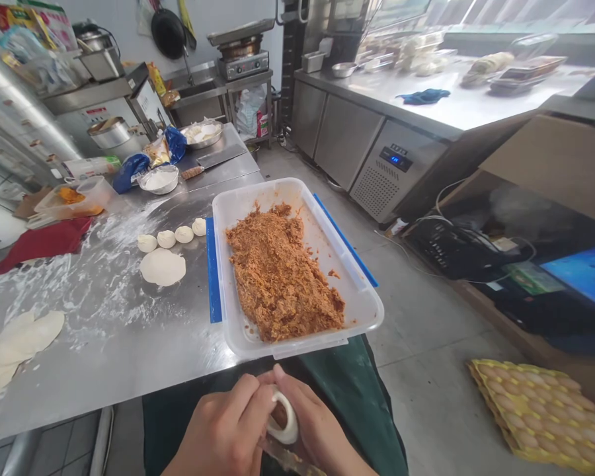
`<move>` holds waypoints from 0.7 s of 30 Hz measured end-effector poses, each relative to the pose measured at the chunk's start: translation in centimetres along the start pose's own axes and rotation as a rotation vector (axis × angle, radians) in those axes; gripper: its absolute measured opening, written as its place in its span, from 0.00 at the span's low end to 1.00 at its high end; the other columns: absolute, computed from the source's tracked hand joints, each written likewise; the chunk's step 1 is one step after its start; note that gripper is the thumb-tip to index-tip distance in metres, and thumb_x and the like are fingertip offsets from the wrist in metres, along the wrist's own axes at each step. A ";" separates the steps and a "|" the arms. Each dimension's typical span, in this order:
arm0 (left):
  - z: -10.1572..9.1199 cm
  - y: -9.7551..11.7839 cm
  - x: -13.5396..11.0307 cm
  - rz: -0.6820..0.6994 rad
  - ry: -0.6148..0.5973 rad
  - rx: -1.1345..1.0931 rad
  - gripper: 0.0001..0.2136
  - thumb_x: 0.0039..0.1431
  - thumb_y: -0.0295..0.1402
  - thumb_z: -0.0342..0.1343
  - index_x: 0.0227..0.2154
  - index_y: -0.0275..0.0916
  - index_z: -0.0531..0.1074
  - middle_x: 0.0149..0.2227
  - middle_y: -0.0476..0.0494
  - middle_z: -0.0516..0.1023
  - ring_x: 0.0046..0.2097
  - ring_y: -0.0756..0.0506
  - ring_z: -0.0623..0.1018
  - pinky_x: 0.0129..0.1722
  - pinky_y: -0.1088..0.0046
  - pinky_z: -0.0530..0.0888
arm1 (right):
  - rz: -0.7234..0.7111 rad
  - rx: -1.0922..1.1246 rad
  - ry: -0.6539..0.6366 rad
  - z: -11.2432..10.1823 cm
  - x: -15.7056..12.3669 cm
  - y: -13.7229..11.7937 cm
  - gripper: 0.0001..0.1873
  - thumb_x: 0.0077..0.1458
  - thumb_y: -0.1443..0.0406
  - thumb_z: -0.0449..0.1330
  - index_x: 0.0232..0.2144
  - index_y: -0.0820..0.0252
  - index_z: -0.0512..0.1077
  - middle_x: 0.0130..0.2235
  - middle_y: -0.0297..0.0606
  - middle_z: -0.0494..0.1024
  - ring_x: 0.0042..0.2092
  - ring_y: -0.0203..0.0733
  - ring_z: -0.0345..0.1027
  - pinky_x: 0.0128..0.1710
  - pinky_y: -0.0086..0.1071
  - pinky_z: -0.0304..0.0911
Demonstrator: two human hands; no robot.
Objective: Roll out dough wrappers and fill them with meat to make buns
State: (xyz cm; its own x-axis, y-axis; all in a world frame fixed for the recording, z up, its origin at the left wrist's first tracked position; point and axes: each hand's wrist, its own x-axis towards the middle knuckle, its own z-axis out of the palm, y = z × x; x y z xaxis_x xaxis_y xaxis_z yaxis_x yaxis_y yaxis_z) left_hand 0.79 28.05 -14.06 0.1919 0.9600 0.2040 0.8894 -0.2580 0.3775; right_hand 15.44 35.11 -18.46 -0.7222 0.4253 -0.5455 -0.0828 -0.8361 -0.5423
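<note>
At the bottom centre, a partly closed dough wrapper (pixel 288 428) with brown filling showing in its opening sits between my two hands. My left hand (pixel 223 420) is closed, its fingers pinching the wrapper's near-left edge. Curled around the other side is my right hand (pixel 313 418), thumb raised along the rim. A flat, narrow stick-like tool (pixel 290 457) lies under the wrapper between the hands; which hand grips it I cannot tell. Just beyond my hands stands a plastic tub (pixel 364 316) of reddish-brown minced filling (pixel 282 277).
Several shaped buns (pixel 166 238) and one round wrapper (pixel 162 267) lie on the floured steel table (pixel 178 344). More wrappers (pixel 22 344) overlap at left. A cleaver (pixel 221 158) and flour bowl (pixel 158 179) are farther back. Egg trays (pixel 540 410) are at lower right.
</note>
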 end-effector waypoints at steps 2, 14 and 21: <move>-0.2 0.1 0.0 -0.014 -0.002 -0.023 0.11 0.65 0.23 0.47 0.45 0.39 0.71 0.32 0.47 0.74 0.26 0.48 0.76 0.23 0.72 0.75 | -0.001 0.009 0.011 0.0 0.0 -0.1 0.28 0.61 0.40 0.60 0.28 0.59 0.73 0.22 0.30 0.69 0.24 0.34 0.58 0.25 0.29 0.53; -0.1 -0.2 0.2 0.028 -0.012 0.041 0.16 0.65 0.22 0.46 0.53 0.35 0.69 0.37 0.44 0.77 0.28 0.49 0.78 0.24 0.73 0.75 | 0.008 -0.011 0.112 -0.4 0.3 0.5 0.31 0.58 0.37 0.60 0.28 0.59 0.72 0.24 0.31 0.70 0.26 0.36 0.62 0.27 0.31 0.59; -0.3 0.0 0.2 0.021 0.049 0.007 0.12 0.67 0.24 0.45 0.46 0.37 0.72 0.31 0.48 0.75 0.24 0.50 0.73 0.22 0.73 0.72 | 0.019 -0.021 0.017 -0.1 0.3 0.0 0.30 0.59 0.38 0.60 0.26 0.59 0.71 0.21 0.30 0.68 0.23 0.34 0.60 0.24 0.30 0.58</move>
State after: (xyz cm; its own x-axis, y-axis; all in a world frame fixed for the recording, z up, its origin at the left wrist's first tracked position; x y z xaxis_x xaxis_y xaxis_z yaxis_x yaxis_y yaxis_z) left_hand 0.66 28.17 -13.73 0.1906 0.9478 0.2557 0.8883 -0.2774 0.3659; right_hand 15.26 35.27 -18.71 -0.7119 0.4156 -0.5661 -0.0551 -0.8367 -0.5449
